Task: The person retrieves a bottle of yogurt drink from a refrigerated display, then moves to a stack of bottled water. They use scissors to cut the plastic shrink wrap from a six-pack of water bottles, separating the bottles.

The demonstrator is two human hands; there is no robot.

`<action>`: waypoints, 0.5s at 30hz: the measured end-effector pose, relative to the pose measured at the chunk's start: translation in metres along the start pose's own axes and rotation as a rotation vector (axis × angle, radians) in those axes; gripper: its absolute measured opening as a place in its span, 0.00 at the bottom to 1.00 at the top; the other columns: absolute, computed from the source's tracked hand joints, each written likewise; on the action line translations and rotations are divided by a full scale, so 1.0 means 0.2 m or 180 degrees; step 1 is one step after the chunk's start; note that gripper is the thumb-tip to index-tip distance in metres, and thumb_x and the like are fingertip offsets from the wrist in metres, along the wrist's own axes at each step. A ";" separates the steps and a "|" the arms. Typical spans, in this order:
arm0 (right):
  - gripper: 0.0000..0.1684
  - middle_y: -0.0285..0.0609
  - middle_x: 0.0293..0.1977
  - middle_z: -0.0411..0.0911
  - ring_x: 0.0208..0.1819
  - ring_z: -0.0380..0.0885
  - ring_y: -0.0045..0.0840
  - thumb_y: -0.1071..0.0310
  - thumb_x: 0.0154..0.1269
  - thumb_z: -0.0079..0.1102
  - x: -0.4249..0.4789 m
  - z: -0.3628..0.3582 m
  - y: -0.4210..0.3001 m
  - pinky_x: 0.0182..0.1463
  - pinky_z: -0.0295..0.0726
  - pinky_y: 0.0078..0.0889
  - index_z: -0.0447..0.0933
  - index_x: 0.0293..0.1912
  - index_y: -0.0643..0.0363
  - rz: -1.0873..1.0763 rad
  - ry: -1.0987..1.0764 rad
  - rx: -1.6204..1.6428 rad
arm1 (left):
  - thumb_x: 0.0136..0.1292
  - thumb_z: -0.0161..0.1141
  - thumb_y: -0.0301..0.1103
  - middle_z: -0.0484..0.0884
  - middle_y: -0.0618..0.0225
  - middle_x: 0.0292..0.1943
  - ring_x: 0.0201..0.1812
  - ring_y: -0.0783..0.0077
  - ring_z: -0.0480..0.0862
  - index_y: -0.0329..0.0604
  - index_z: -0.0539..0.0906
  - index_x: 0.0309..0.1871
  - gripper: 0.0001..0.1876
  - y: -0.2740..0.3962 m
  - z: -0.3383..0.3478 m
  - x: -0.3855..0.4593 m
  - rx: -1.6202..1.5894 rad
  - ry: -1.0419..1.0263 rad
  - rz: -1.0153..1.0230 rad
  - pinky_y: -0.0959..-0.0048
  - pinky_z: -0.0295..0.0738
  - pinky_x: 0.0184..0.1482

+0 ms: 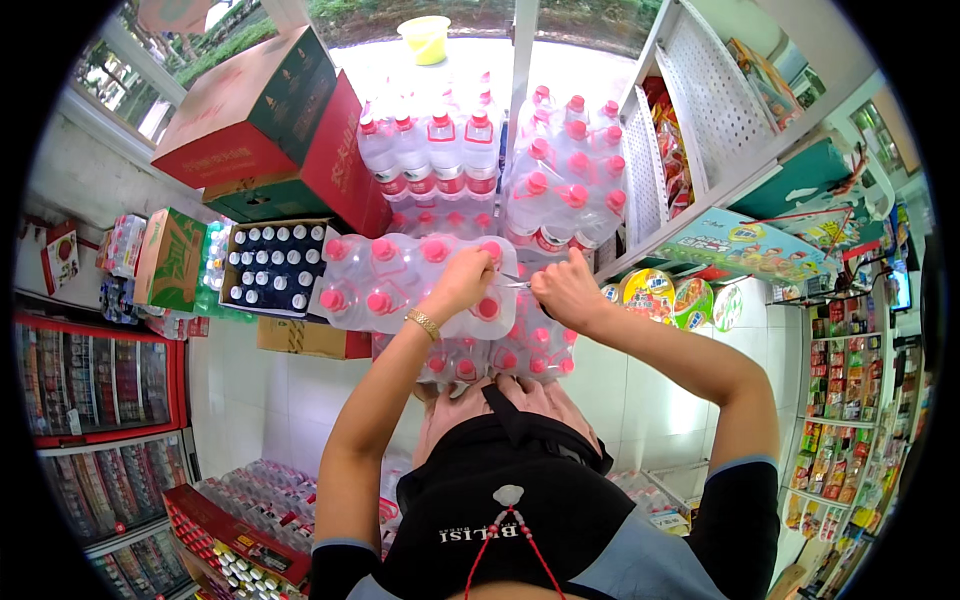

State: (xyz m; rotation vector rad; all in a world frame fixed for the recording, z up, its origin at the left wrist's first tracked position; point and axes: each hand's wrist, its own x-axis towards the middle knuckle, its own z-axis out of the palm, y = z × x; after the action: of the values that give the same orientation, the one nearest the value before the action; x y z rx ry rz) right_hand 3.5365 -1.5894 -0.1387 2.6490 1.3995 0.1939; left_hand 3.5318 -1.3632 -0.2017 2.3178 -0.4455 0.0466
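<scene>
A shrink-wrapped pack of large water bottles with red caps (409, 289) lies across other packs before me. My left hand (466, 279) is closed on the plastic film near the pack's right end, by a red cap. Just right of the pack, my right hand (566, 291) is closed around the dark handle of scissors (513, 283), whose metal blades point left toward the pack's edge. More wrapped bottle packs (534, 345) stand beneath, close to my body. Behind stand an upright bottle pack (431, 161) and another wrapped pack (566, 180).
At left are an open carton of dark bottles with white caps (274, 262) and stacked red and green cartons (247, 112). A perforated metal shelf (712, 90) rises at right, with instant noodle tubs (649, 289) below. A yellow bucket (425, 41) stands beyond the glass.
</scene>
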 end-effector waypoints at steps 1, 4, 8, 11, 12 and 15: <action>0.05 0.38 0.19 0.79 0.24 0.81 0.29 0.70 0.55 0.59 -0.02 0.01 -0.03 0.42 0.69 0.43 0.78 0.24 0.53 0.0110 0.0146 -0.0052 | 0.56 0.61 0.24 0.80 0.50 0.32 0.37 0.47 0.80 0.33 0.76 0.30 0.05 0.00 0.00 0.01 -0.0045 -0.0043 -0.0028 0.57 0.73 0.39; 0.03 0.35 0.18 0.77 0.24 0.80 0.25 0.70 0.53 0.59 -0.06 0.08 -0.15 0.34 0.70 0.40 0.78 0.25 0.53 0.0493 0.0156 -0.0220 | 0.56 0.60 0.23 0.80 0.48 0.34 0.37 0.44 0.80 0.32 0.77 0.31 0.04 0.00 -0.01 0.01 -0.0125 -0.0112 -0.0113 0.56 0.74 0.39; 0.01 0.34 0.17 0.76 0.22 0.79 0.23 0.70 0.50 0.61 -0.04 0.12 -0.24 0.28 0.69 0.33 0.77 0.25 0.54 0.0794 0.0340 -0.0174 | 0.56 0.61 0.23 0.80 0.49 0.34 0.36 0.45 0.80 0.33 0.77 0.30 0.04 -0.02 -0.01 0.01 -0.0182 -0.0061 -0.0104 0.56 0.74 0.38; 0.02 0.36 0.18 0.77 0.23 0.80 0.24 0.71 0.50 0.62 0.01 0.13 -0.26 0.27 0.70 0.33 0.78 0.25 0.53 0.0860 0.0293 -0.0121 | 0.56 0.63 0.24 0.80 0.50 0.33 0.36 0.46 0.80 0.33 0.77 0.30 0.05 -0.02 -0.01 0.01 -0.0279 -0.0136 -0.0184 0.57 0.74 0.38; 0.02 0.36 0.18 0.78 0.24 0.81 0.24 0.71 0.49 0.62 0.03 0.13 -0.24 0.26 0.71 0.33 0.78 0.24 0.53 0.0842 0.0264 -0.0108 | 0.56 0.63 0.24 0.80 0.51 0.33 0.36 0.47 0.80 0.33 0.77 0.30 0.06 -0.02 -0.01 0.01 -0.0309 -0.0161 -0.0239 0.57 0.74 0.38; 0.03 0.41 0.21 0.81 0.27 0.85 0.31 0.69 0.51 0.63 0.06 0.13 -0.17 0.27 0.76 0.39 0.79 0.24 0.54 0.0724 0.0017 0.0307 | 0.57 0.64 0.25 0.78 0.54 0.31 0.32 0.57 0.79 0.32 0.77 0.31 0.07 -0.04 -0.02 0.01 -0.0441 -0.0177 -0.0069 0.63 0.72 0.35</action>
State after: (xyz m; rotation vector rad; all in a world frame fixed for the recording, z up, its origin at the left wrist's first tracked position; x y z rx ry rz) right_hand 3.5200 -1.5628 -0.1704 2.8863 1.1334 0.1609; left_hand 3.5373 -1.3557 -0.2034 2.1914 -0.4377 -0.0575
